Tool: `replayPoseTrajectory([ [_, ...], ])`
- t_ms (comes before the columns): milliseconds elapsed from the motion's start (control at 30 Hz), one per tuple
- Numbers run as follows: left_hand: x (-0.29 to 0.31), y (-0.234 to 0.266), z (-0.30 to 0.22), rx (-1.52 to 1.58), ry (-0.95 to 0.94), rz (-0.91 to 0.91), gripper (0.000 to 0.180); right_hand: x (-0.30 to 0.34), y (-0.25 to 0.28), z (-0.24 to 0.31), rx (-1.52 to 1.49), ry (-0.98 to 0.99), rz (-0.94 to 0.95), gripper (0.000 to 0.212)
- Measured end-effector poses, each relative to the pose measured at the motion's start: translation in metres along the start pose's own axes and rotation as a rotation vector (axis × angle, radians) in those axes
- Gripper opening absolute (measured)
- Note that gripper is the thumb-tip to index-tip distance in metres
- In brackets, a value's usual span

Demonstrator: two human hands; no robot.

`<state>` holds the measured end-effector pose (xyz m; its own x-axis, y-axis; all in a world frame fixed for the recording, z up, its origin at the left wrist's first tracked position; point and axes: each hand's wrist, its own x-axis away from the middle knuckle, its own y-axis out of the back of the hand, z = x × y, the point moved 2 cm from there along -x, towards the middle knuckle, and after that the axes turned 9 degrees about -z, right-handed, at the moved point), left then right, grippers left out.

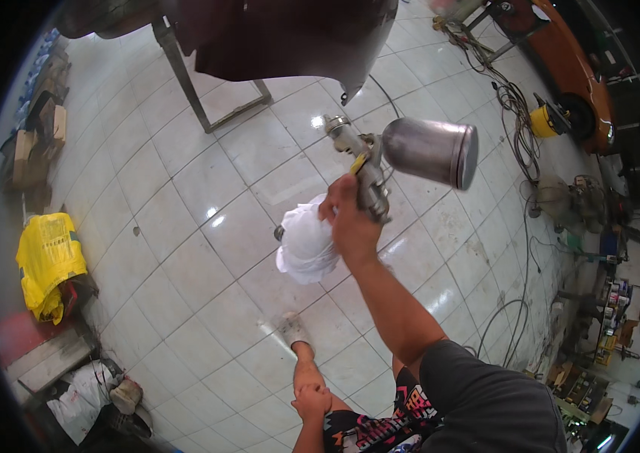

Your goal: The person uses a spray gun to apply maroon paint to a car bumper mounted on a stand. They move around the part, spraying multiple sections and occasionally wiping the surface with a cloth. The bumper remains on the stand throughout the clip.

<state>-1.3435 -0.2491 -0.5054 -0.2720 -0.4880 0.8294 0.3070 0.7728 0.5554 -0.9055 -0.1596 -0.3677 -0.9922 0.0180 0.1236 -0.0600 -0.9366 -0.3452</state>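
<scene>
Right grip (353,220) wrapped round spray gun (369,172), metal cup (425,152) at right. White cloth (308,240) just beside. Left grip (311,400) at leg (307,371), can't tell if holding anything.

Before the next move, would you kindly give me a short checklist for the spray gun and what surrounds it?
1. Right hand closed around the spray gun: ok.
2. Metal cup seated on the gun: ok, it looks attached.
3. Cup contents: cannot tell, the metal hides them.
4. White cloth clear of the right hand: not ok, they overlap in this view.
5. Nozzle apart from the dark red panel: ok, floor shows between.
</scene>
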Motion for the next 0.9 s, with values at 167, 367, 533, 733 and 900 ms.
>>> replayPoseTrajectory([
  [167,0.008,-0.016,-0.01,-0.007,0.067,-0.009,0.036,-0.075,0.047,-0.012,0.108,-0.137,-0.097,0.036],
  [367,0.024,-0.041,-0.026,0.102,0.13,-0.095,0.034,-0.164,0.103,-0.081,0.257,-0.235,-0.112,0.023],
  [533,0.01,-0.031,-0.051,-0.053,0.098,-0.023,0.047,-0.213,0.142,-0.082,0.443,0.17,-0.144,0.025],
  [733,-0.049,0.017,-0.116,0.383,-0.259,-0.313,0.091,-0.13,0.078,0.054,0.23,-0.161,0.039,0.025],
  [900,-0.062,0.106,-0.211,0.391,-0.691,-0.51,0.099,-0.05,0.035,0.118,0.271,-0.063,0.109,0.042],
])
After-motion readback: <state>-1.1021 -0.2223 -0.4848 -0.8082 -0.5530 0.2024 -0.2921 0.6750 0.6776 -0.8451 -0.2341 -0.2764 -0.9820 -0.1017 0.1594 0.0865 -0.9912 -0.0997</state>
